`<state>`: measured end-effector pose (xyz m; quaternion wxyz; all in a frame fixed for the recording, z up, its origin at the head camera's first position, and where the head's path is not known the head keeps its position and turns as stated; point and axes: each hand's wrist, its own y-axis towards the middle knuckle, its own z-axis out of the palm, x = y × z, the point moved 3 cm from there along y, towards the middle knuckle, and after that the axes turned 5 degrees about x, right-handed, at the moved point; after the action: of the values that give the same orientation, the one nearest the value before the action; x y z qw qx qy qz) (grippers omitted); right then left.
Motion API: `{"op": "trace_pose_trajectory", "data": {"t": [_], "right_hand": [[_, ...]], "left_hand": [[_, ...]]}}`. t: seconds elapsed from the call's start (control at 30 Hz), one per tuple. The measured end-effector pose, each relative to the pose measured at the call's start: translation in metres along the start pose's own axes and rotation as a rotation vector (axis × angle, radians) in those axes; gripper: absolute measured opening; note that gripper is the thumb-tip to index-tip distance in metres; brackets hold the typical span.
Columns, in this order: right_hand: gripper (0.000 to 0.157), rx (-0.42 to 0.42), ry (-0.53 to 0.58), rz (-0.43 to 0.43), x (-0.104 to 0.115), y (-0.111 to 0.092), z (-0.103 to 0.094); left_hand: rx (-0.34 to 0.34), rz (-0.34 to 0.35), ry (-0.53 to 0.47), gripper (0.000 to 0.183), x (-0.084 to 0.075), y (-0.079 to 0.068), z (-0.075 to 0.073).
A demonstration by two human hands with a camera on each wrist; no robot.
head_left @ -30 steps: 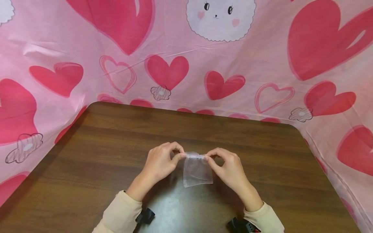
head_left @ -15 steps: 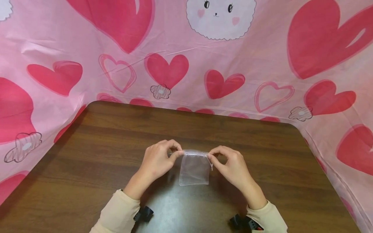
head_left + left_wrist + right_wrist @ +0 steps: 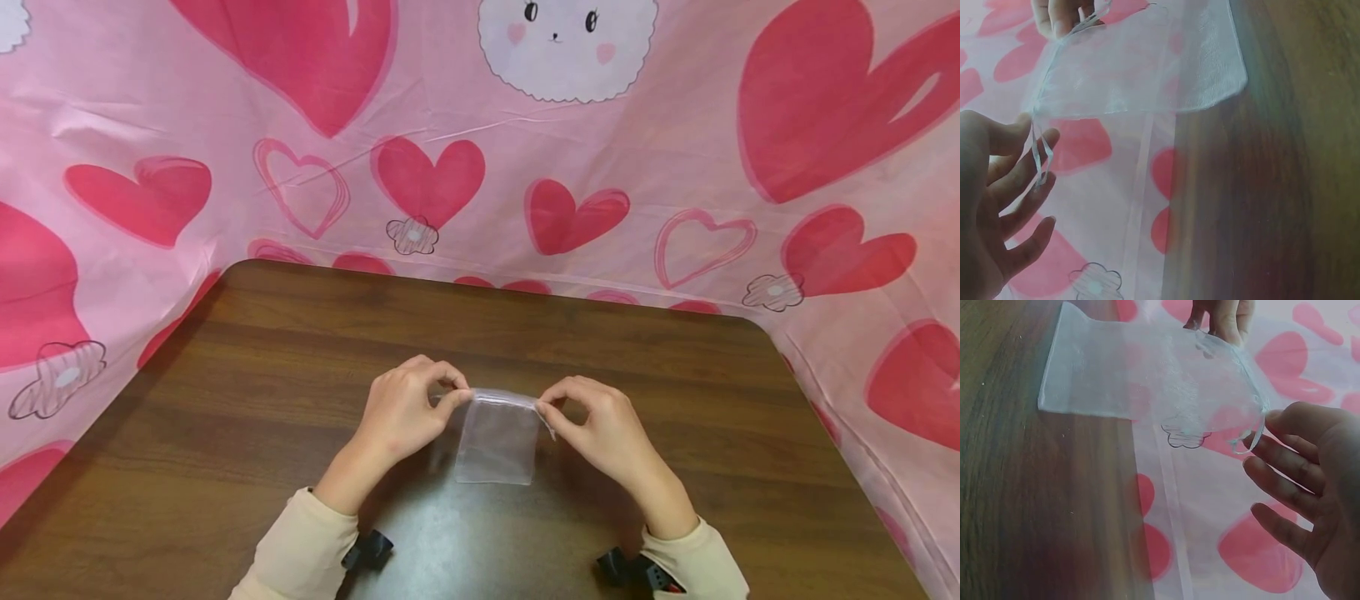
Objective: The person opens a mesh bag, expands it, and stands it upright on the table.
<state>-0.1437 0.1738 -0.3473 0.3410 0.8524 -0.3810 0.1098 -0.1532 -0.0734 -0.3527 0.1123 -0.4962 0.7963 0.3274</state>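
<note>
Between both hands hangs a small sheer white drawstring bag (image 3: 497, 442), its gathered top edge spread flat. My left hand (image 3: 405, 410) pinches the upper left corner between thumb and index finger. At the upper right corner my right hand (image 3: 596, 423) pinches in the same way. In the left wrist view a ribbon loop (image 3: 1041, 156) dangles from the left hand's pinch, past its other fingers. Another ribbon loop (image 3: 1249, 445) shows under the right thumb in the right wrist view. Through the thin fabric (image 3: 1104, 369) the background shows; nothing is visible inside the bag.
The brown wooden table (image 3: 315, 333) lies beneath the hands. A pink cloth with red hearts (image 3: 431, 179) rises behind it and along both sides. Black wrist cameras (image 3: 367, 550) sit at both beige sleeves (image 3: 300, 542).
The hands have moved slightly apart, the left to the left and the right to the right. The bag's top, bunched before, is now stretched wider and flatter.
</note>
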Motion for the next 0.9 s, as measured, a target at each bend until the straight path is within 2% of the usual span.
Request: {"op": "trace_pose_trajectory", "data": {"t": [0.17, 0.3, 0.4, 0.53, 0.9], "right_hand": [[0.005, 0.012, -0.017, -0.062, 0.0010, 0.0005, -0.0018], [0.012, 0.009, -0.056, -0.101, 0.0025, 0.0016, -0.0033], [0.018, 0.005, -0.082, -0.120, 0.0036, 0.0025, -0.0047], [0.017, 0.012, -0.101, -0.134, 0.0044, 0.0027, -0.0058], [0.006, 0.038, -0.087, -0.155, 0.0041, 0.0021, -0.0067]], "left_hand": [[-0.031, 0.021, 0.003, 0.012, 0.0001, 0.0005, -0.0028], [-0.036, 0.031, 0.008, 0.012, -0.0002, 0.0011, -0.0051], [-0.026, 0.040, 0.023, 0.013, -0.0006, 0.0016, -0.0067], [-0.003, 0.062, 0.047, 0.014, -0.0003, 0.0018, -0.0070], [0.036, 0.101, 0.111, 0.014, -0.0028, 0.0016, -0.0094]]}}
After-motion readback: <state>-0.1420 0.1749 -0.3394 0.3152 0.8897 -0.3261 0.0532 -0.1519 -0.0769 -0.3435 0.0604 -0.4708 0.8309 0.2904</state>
